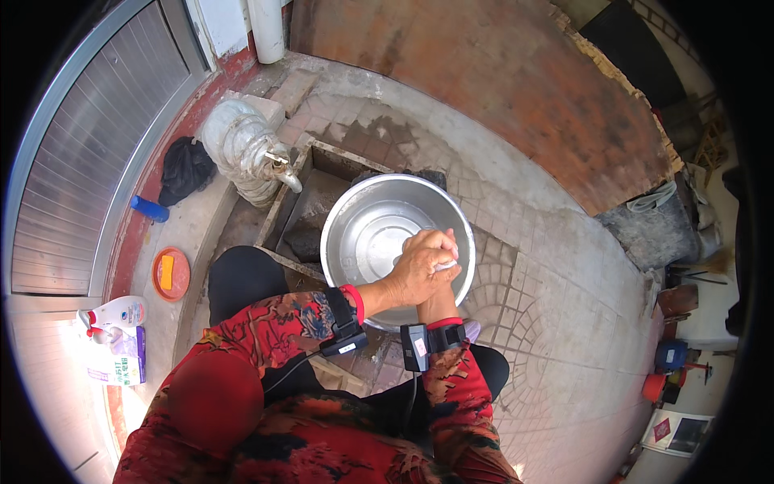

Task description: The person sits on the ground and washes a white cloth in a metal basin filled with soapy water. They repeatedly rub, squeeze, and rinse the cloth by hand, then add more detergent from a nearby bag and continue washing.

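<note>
My left hand (416,269) and my right hand (447,285) are pressed together over the right side of a round metal basin (343,233). A small white thing (446,265), perhaps wet cloth, shows between the fingers; most of it is hidden in the grip. The left hand covers much of the right one. What looks like shallow clear water lies in the basin, which rests over the right part of a low concrete trough (302,206). Each forearm wears a black strap with a small box.
On the left ledge are an orange dish (184,281) holding a yellow block (166,272), a white bottle (124,313), a printed package (124,363), a blue cylinder (149,209) and a black plastic bag (184,169). A plastic-wrapped tap (248,151) overhangs the trough. Behind leans a large wooden board (484,91).
</note>
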### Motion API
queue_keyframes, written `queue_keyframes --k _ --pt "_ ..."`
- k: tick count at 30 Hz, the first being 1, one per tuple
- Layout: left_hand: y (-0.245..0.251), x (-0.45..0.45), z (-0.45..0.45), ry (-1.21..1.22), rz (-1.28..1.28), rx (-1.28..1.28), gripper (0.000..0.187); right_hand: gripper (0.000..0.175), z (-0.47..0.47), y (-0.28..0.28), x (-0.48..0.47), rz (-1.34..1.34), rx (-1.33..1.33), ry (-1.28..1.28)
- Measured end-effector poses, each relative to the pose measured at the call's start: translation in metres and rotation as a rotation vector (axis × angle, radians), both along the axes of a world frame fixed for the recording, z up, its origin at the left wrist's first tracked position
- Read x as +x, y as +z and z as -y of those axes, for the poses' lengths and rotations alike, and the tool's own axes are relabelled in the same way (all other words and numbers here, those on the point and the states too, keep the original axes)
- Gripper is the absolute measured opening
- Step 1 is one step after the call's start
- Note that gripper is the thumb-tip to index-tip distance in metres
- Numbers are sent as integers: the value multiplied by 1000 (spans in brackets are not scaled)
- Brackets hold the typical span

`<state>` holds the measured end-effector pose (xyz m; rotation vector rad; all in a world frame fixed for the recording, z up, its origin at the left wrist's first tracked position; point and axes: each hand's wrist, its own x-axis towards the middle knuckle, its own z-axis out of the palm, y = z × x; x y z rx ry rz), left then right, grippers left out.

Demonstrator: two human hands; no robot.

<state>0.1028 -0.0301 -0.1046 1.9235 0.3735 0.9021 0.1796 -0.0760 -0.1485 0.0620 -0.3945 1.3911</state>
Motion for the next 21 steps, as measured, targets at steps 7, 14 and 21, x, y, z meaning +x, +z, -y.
queue_keyframes --k 7,14,21 --pt "-9 2 -42 84 -76 -356 20 32 -2 10 -8 103 -919 -341" --pt "-12 -3 10 14 -74 -46 22 31 3 7 -8 -239 -568 -543" --pt "-16 -2 -67 181 -377 -358 29 46 -3 53 -19 239 -891 -346"
